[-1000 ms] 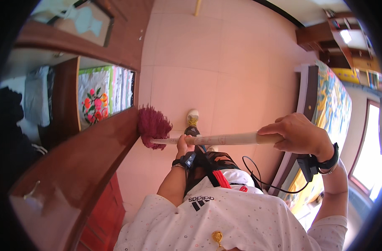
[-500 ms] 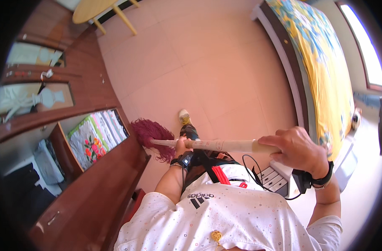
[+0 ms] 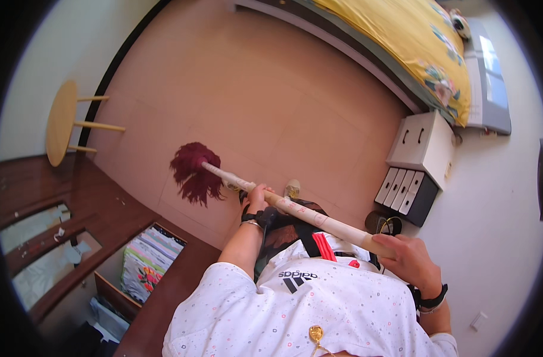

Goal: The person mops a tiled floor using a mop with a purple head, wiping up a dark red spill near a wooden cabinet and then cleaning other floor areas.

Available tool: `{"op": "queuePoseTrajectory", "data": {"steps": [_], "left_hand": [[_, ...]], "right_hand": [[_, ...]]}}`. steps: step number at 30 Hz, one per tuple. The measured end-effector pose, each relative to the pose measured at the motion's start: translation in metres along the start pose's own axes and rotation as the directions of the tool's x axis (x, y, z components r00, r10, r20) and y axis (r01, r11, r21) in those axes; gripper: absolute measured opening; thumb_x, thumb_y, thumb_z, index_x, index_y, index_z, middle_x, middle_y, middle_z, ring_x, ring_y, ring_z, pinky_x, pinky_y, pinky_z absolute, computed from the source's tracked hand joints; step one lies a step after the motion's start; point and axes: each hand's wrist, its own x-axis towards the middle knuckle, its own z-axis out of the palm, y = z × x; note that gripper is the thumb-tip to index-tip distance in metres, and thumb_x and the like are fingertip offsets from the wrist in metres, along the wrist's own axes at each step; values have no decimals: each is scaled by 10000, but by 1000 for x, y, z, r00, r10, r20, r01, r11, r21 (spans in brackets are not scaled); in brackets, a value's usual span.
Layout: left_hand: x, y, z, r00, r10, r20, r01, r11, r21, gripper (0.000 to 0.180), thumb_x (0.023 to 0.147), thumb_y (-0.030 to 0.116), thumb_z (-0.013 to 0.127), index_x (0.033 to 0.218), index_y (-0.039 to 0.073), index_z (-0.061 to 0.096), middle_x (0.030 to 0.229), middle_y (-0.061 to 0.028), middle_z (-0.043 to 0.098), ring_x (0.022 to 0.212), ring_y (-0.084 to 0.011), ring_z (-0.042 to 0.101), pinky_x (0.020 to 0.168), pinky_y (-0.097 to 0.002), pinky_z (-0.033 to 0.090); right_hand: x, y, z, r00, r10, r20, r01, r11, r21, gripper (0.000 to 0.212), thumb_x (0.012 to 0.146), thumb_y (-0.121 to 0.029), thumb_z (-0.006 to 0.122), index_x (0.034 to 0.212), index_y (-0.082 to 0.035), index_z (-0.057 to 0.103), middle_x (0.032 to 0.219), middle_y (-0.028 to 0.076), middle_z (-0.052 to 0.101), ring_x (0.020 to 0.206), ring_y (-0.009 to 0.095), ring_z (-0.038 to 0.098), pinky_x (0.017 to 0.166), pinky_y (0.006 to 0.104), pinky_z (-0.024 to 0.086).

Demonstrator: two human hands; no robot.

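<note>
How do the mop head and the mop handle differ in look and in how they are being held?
The mop head is dark maroon; the mop handle is pale off-white.
The mop head is a shaggy bundle of strands; the mop handle is long and slim.
No hand touches the mop head, while the left hand and right hand both grip the mop handle.
Shared: they are joined as one mop.
</note>
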Motion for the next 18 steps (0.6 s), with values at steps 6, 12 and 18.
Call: {"op": "queuePoseTrajectory", "data": {"steps": [6, 12, 18], "left_hand": [[-5, -71, 97, 997, 20, 78, -33, 984, 174, 137, 725, 13, 510, 795, -33, 402, 598, -137, 500, 495, -259, 545, 451, -401, 481], [-28, -138, 157, 969, -102, 226, 36, 960, 278, 218, 744, 21, 521, 921, -21, 401, 675, -130, 513, 559, -245, 560, 494, -380, 502], [-40, -179, 180, 965, -134, 224, 70, 960, 270, 461, 714, -25, 517, 1127, -23, 312, 786, -123, 486, 516, -233, 563, 478, -355, 506]], "right_hand": [[-67, 47, 18, 948, 237, -212, -185, 953, 238, 408, 599, -68, 652, 1000, -74, 573, 787, 164, 591, 682, 323, 574, 626, 358, 463], [-113, 61, -4, 878, 425, -221, -326, 868, 375, 424, 568, -36, 639, 986, -26, 569, 807, 177, 594, 702, 331, 578, 645, 332, 466], [-134, 66, -25, 881, 388, -270, -296, 898, 325, 421, 548, 34, 598, 967, 32, 554, 732, 148, 591, 624, 208, 563, 608, 274, 446]]}}
